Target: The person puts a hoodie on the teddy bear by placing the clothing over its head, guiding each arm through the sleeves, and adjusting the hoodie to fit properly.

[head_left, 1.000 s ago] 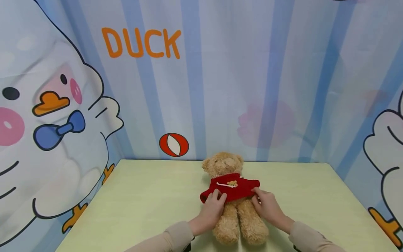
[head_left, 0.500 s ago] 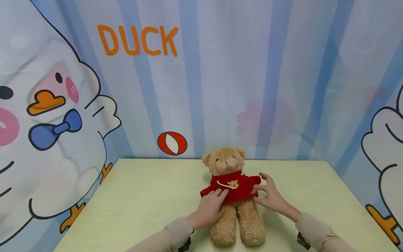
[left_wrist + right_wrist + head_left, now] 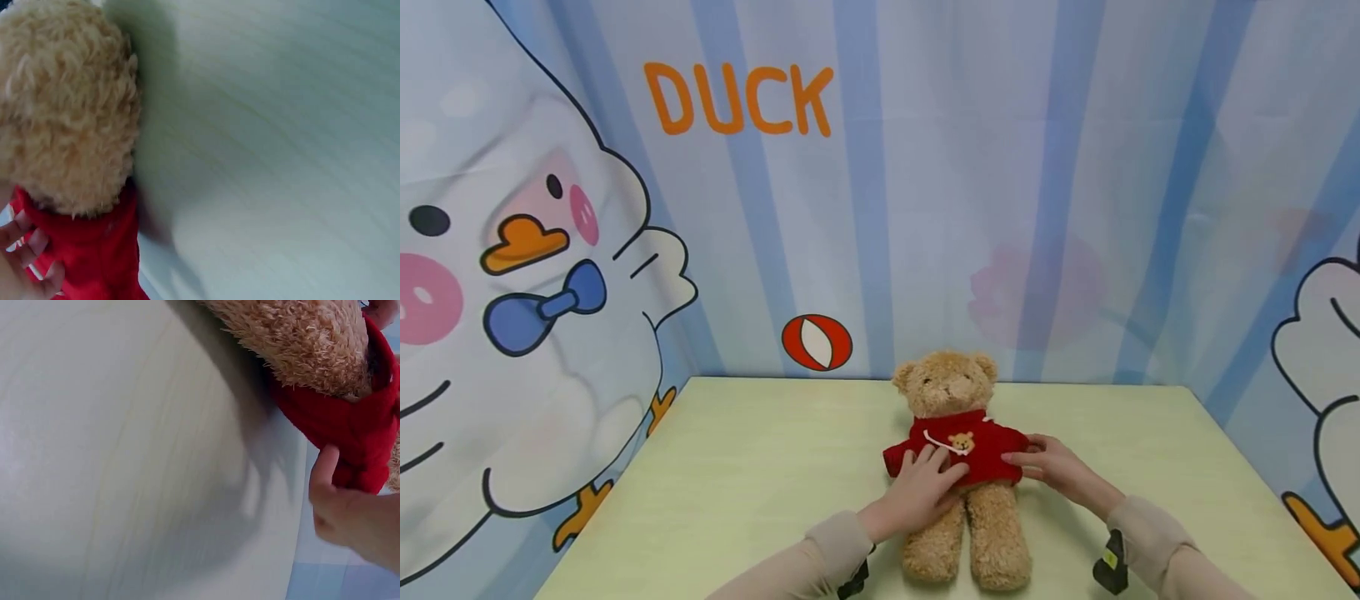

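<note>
A tan plush teddy bear (image 3: 1003,533) lies face up on the table, legs toward me. Its red sweater (image 3: 925,427) has a white cord and a small bear patch on the chest. My left hand (image 3: 917,492) rests on the sweater's lower front with relaxed, spread fingers. At the sleeve on the right side, my right hand (image 3: 1067,471) touches the red cloth with extended fingers. In the right wrist view the thumb (image 3: 325,469) lies against the sweater, and the other fingers are mostly hidden. Fingertips (image 3: 37,240) of the left hand show over the sweater in the left wrist view.
The pale yellow table (image 3: 775,467) ends at a striped blue curtain (image 3: 925,208) printed with ducks, a ball and the word DUCK. The bear's head reaches near the table's back edge. Dark devices (image 3: 1111,562) are strapped at the wrists.
The right hand comes off the sleeve, spreads its fingers, then settles against it again. The left hand slides further over the sweater's front. The bear's head tilts up and its face shows more.
</note>
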The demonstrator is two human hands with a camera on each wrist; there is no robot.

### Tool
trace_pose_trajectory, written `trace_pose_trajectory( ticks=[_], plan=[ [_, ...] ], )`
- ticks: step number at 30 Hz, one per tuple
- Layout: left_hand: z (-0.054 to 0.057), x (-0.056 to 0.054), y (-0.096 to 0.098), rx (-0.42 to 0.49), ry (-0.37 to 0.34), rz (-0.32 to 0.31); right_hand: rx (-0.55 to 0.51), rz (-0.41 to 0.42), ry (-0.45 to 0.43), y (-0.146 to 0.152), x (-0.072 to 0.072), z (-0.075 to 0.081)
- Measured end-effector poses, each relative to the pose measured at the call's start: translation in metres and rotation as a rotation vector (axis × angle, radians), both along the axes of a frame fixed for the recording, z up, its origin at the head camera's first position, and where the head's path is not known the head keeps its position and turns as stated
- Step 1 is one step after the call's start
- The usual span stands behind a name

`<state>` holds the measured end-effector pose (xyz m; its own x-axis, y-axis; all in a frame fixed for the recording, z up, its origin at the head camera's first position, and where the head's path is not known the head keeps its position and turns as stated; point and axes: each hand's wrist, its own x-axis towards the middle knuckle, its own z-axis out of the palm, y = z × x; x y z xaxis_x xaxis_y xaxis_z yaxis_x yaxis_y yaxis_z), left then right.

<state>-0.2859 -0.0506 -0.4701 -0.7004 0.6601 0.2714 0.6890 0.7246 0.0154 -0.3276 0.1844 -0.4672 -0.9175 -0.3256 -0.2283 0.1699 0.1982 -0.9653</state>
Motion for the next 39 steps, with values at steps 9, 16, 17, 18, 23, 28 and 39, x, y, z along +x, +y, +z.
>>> trace_pose_trajectory(
  ticks=[9,16,17,18,23,28,39],
  plan=[
    [0.005,-0.004,0.006,-0.046,-0.133,-0.131,0.303,0.008,0.468,0.001,0.0,-0.018],
    [0.007,-0.006,0.002,-0.036,-0.241,-0.235,0.656,-0.07,0.674,-0.012,0.009,-0.021],
    [0.007,-0.005,0.002,-0.032,-0.258,-0.242,0.704,-0.08,0.696,-0.014,0.011,-0.02],
    [0.008,-0.005,0.002,-0.023,-0.27,-0.251,0.751,-0.092,0.726,-0.016,0.013,-0.02],
    [0.007,-0.003,0.002,0.0,-0.286,-0.273,0.928,-0.142,0.854,-0.018,0.019,-0.021],
    [0.004,-0.003,0.0,-0.027,-0.22,-0.289,0.666,0.003,0.569,-0.01,0.019,-0.01],
    [0.004,-0.007,-0.001,-0.025,-0.208,-0.304,-0.246,0.289,-0.112,0.026,-0.002,-0.007]
  ],
)
